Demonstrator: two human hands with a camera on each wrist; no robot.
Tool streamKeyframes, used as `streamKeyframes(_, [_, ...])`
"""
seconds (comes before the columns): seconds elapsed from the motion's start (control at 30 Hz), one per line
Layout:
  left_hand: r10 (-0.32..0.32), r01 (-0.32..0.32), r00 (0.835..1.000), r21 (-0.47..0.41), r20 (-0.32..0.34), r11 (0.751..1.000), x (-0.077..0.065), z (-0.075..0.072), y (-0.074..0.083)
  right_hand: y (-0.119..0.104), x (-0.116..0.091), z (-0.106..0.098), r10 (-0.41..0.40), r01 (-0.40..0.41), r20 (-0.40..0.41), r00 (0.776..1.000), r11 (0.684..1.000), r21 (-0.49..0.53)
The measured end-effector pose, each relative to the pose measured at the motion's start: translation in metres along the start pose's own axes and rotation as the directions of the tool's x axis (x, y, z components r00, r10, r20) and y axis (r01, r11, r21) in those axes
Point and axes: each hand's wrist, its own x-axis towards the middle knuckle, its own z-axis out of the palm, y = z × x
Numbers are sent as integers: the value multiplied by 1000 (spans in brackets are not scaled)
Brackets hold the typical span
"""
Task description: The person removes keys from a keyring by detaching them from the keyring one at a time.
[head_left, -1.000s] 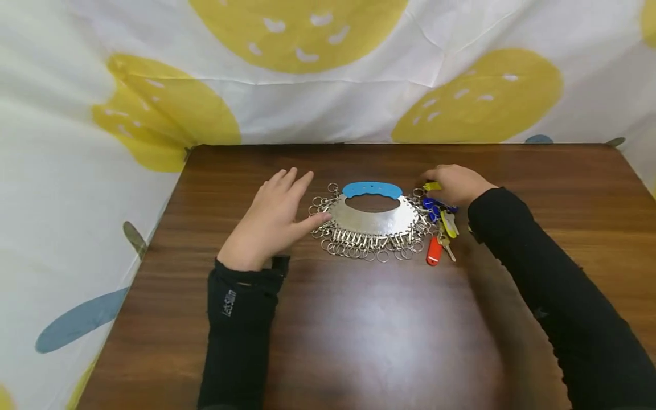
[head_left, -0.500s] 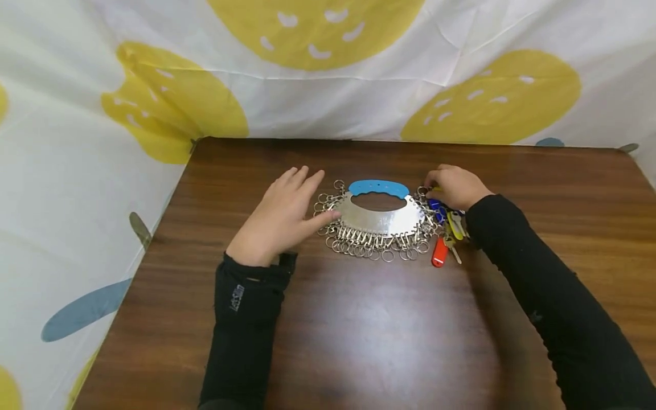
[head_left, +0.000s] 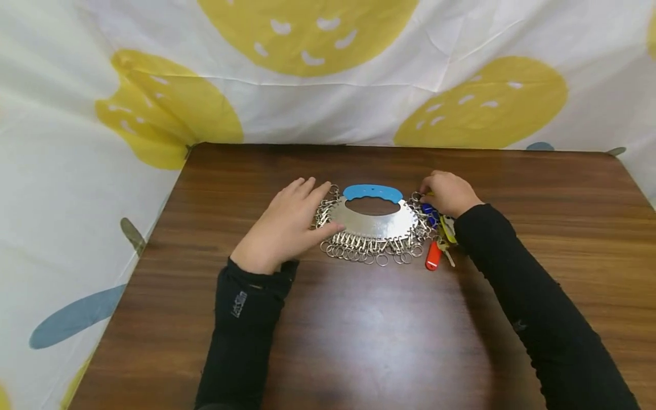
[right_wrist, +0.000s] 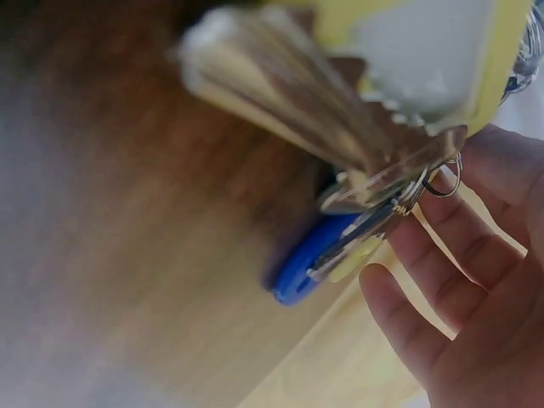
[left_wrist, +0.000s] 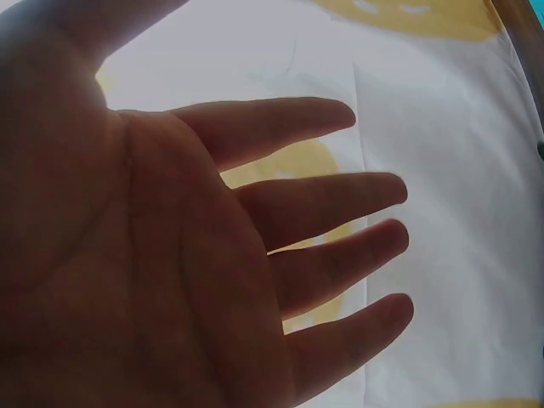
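Observation:
A curved metal key holder plate point(head_left: 379, 225) with a blue handle point(head_left: 372, 192) lies on the table, fringed with small clips and split rings. My left hand point(head_left: 289, 222) hovers at its left end, fingers spread, thumb over the plate's edge; the left wrist view shows a bare palm point(left_wrist: 153, 255). At the plate's right end, my right hand point(head_left: 450, 193) pinches a key ring by the clips, the fingertips partly hidden. Below that hand hang a blue tag point(head_left: 429, 214), a yellow tag point(head_left: 447, 229) and a red tag point(head_left: 433, 256) with keys. Up close, a key point(right_wrist: 280, 93) fills the right wrist view.
The brown wooden table point(head_left: 379, 341) stretches toward me and to both sides. Behind it and along its left side hangs a white cloth point(head_left: 328, 114) printed with yellow shapes. Both forearms wear black sleeves point(head_left: 241, 341).
My right hand stays at the plate's right end, its fingers drawn in closer to the clips than a second ago. The left hand has shifted slightly right over the plate's left end.

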Motion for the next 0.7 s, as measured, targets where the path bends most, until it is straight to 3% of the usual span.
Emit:
streamKeyframes(0.13, [27,-27,1000,-7,4,1000,0,2,2,-2,5,0,30,-30,3,1000,999,17])
streamKeyframes(0.43, [22,-23,1000,-40,-9,999,2,3,6,18,10,4,130,-143,75,989,966,216])
streamKeyframes(0.7, [31,-32,999,-44,-19,999,10,6,15,23,10,-2,112,-132,98,989,964,232])
